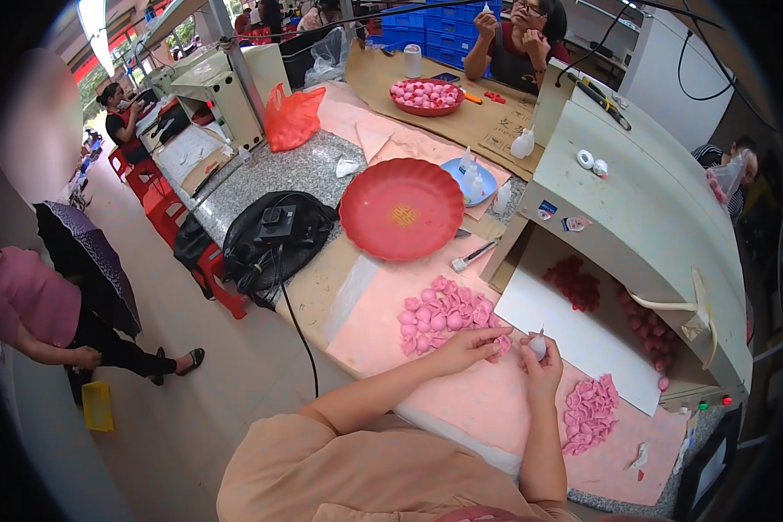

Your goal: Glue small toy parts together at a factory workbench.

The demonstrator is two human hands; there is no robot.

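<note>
My left hand (471, 348) pinches a small pink petal-shaped piece (503, 344) between its fingertips. Close beside it, my right hand (542, 372) grips a small white squeeze bottle (538, 349) with a thin needle tip pointing up. Just beyond my left hand lies a pile of pink petal pieces and round pink balls (444, 315) on the pink-covered table (461, 400). Another heap of loose pink petal pieces (592, 412) sits to the right of my right forearm. A white board (539, 317) slopes out of the open machine (635, 226), with dark red pieces (572, 283) inside.
A large red scalloped tray (402, 209) stands farther back, beside a blue tray (487, 193) with small bottles. A brush (474, 255) lies nearer. A black bag (278, 252) carries a cabled device. A person (526, 52) sits opposite; another person (39, 296) stands left.
</note>
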